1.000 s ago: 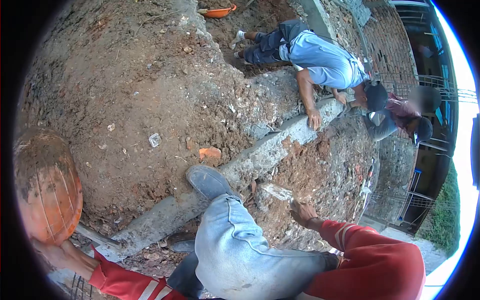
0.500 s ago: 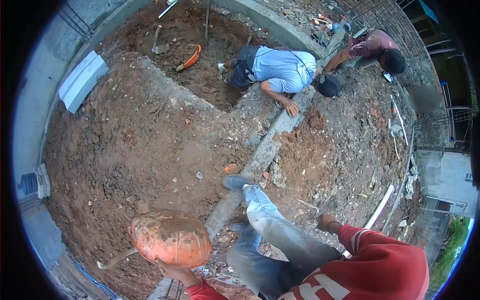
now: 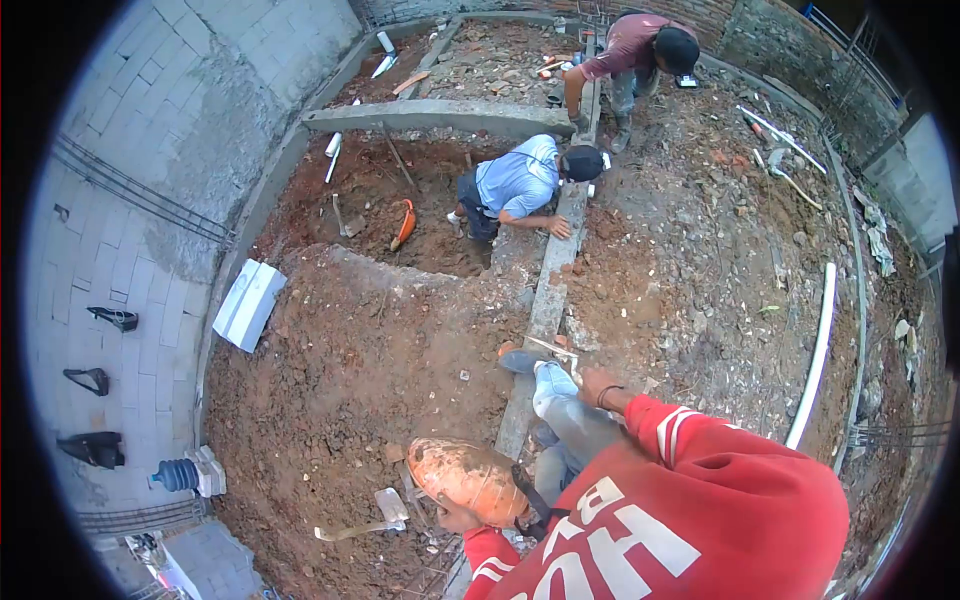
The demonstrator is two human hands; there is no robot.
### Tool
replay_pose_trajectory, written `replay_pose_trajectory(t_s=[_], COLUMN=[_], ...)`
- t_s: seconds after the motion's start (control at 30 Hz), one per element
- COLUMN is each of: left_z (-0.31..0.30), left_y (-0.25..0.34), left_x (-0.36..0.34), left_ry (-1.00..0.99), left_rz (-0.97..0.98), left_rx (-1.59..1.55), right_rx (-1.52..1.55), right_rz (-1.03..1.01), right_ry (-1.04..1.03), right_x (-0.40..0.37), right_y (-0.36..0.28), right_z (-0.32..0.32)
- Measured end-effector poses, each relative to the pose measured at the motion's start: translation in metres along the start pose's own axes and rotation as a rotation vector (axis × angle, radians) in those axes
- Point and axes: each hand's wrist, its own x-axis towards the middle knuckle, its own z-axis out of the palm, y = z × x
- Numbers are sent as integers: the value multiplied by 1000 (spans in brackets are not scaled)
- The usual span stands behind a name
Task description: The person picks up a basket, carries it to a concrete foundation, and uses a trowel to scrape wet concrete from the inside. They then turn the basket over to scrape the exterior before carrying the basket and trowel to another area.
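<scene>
My left hand (image 3: 460,517) grips the near rim of a muddy orange basin (image 3: 468,477), which is tipped on its side close to my leg. In my right hand (image 3: 600,388) is a trowel (image 3: 552,347), its thin blade seen nearly edge-on beside my boot (image 3: 522,360). The boot rests on a narrow concrete beam (image 3: 548,300). Left of the basin, a hoe (image 3: 392,506) with a wooden handle lies on the soil. The fingers of my left hand are partly hidden behind the basin.
A co-worker in a light blue shirt (image 3: 518,175) leans on the beam beside a dug pit. Another person in a maroon shirt (image 3: 625,48) bends over farther back. A second orange basin (image 3: 403,226) lies in the pit. A white pipe (image 3: 815,350) lies at right.
The view has turned and widened. The basin has swung closer to my leg and tilted, exposing the hoe. My right hand has brought the trowel nearer my boot and the beam.
</scene>
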Motion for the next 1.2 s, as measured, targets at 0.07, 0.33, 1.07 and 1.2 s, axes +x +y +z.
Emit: replay_pose_trajectory(t_s=[0.07,0.33,1.07,1.2], left_z=[-22,-65,74,123], left_y=[-43,-133,18,70], left_x=[-7,-29,-43,-80], left_ry=[-45,86,-343,-579], left_rz=[28,-45,353,334], left_rx=[10,310,313,75], right_rx=[39,267,449,666], right_rz=[-28,75,934,740], right_ry=[11,166,395,399], right_x=[-23,-72,-176,-148], right_y=[-18,41,321,293], right_z=[-14,-12,65,15])
